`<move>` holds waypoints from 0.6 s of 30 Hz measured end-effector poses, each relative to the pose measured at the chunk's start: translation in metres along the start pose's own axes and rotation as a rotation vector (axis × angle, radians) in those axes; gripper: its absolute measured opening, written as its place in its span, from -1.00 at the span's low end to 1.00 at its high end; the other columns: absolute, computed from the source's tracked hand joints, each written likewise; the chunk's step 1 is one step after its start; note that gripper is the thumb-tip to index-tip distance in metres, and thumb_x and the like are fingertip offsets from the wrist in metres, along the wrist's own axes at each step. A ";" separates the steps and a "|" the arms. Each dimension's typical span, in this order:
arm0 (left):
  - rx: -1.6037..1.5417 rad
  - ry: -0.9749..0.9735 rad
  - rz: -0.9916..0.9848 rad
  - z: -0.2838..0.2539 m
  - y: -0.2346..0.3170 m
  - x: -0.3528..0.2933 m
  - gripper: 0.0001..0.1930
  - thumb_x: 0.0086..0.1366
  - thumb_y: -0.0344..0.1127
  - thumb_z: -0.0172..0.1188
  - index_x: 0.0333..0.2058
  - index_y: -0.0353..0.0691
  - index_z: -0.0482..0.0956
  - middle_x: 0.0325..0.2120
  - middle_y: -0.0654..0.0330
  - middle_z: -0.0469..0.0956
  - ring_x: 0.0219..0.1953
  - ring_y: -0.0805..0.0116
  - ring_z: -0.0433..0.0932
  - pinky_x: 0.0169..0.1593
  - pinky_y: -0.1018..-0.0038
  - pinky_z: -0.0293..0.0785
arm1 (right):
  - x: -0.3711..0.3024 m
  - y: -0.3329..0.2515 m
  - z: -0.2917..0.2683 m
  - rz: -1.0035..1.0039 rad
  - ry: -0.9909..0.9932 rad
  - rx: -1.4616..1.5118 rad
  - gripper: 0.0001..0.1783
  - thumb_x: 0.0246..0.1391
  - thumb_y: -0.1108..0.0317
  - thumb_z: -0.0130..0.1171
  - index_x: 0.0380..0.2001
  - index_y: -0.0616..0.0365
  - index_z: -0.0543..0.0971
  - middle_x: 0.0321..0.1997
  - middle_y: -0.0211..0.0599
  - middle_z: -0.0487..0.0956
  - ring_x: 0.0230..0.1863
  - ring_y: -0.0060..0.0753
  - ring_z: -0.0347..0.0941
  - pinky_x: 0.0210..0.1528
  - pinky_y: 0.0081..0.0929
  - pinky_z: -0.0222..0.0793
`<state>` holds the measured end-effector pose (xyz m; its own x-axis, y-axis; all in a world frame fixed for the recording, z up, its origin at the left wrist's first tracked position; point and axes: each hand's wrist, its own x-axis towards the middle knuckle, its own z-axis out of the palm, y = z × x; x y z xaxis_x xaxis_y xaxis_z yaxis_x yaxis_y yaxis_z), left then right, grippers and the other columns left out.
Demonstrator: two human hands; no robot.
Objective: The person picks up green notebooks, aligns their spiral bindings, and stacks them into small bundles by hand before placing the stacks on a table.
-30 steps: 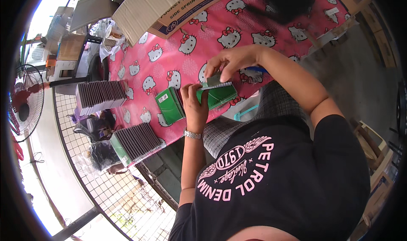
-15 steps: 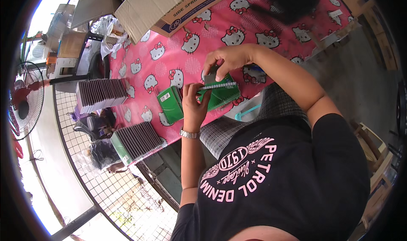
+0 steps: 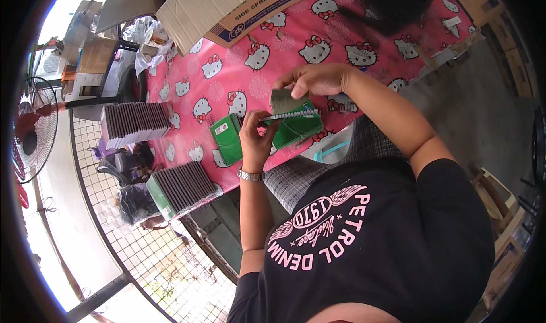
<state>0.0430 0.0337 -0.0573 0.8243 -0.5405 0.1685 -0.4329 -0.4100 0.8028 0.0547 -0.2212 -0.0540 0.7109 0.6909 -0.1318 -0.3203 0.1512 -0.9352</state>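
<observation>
My left hand (image 3: 259,138), with a metal watch at the wrist, is closed around the near end of a small spiral notebook (image 3: 293,115) held edge-up, its coil edge facing me. On the far side, my right hand (image 3: 318,80) pinches a grey, stiff flat piece (image 3: 288,101) standing up behind the coil. Whether this piece is the notebook's own back cover I cannot tell. Beneath the held notebook lies a green notebook (image 3: 298,131). Another green notebook (image 3: 227,140) lies flat just left of my left hand, partly hidden by it.
Two stacks of notebooks, an upper one (image 3: 135,124) and a lower one (image 3: 183,189), stand along the table's left edge. A cardboard box (image 3: 244,16) sits at the back. A black heap (image 3: 395,4) lies far right on the pink tablecloth (image 3: 213,90). A fan (image 3: 35,132) stands left.
My right fingers, curled over the notebook's top before, now grip the grey piece from its upper right, and more of its face shows. My left hand stays nearly in place.
</observation>
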 end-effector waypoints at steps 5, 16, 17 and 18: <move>-0.052 0.021 -0.036 0.001 -0.007 -0.002 -0.75 0.08 -0.53 0.39 -0.27 -0.34 0.52 -0.34 0.15 0.54 -0.40 0.39 0.56 -0.34 0.51 0.48 | 0.006 -0.001 0.000 -0.031 0.018 -0.198 -0.51 -0.05 0.24 0.27 -0.03 0.23 0.58 -0.17 -0.36 0.59 -0.11 -0.55 0.47 0.02 -0.54 0.33; -0.229 0.079 -0.088 0.007 -0.020 -0.007 -0.63 0.07 -0.53 0.42 -0.18 -0.32 0.45 -0.33 0.18 0.55 -0.38 0.46 0.56 -0.29 0.54 0.49 | 0.007 -0.003 0.009 0.077 0.102 -0.216 -0.52 -0.07 0.31 0.30 -0.03 0.25 0.59 -0.09 -0.28 0.61 -0.08 -0.52 0.51 0.02 -0.53 0.38; -0.256 0.093 -0.081 0.008 -0.018 -0.007 -0.62 0.07 -0.53 0.42 -0.17 -0.32 0.43 -0.33 0.19 0.54 -0.37 0.47 0.56 -0.29 0.55 0.49 | 0.009 -0.002 0.007 0.053 0.034 -0.106 -0.52 -0.07 0.30 0.31 -0.03 0.25 0.59 -0.10 -0.28 0.60 -0.09 -0.52 0.51 0.01 -0.54 0.38; -0.283 0.107 -0.073 0.009 -0.017 -0.006 -0.60 0.07 -0.53 0.42 -0.16 -0.31 0.42 -0.33 0.20 0.54 -0.37 0.48 0.55 -0.28 0.55 0.49 | 0.012 0.000 0.004 0.029 -0.035 0.005 -0.51 -0.06 0.28 0.32 -0.03 0.25 0.59 -0.11 -0.28 0.60 -0.10 -0.53 0.51 -0.01 -0.54 0.38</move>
<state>0.0421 0.0378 -0.0769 0.8899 -0.4302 0.1517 -0.2647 -0.2162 0.9398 0.0608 -0.2099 -0.0543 0.6789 0.7194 -0.1469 -0.3432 0.1341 -0.9296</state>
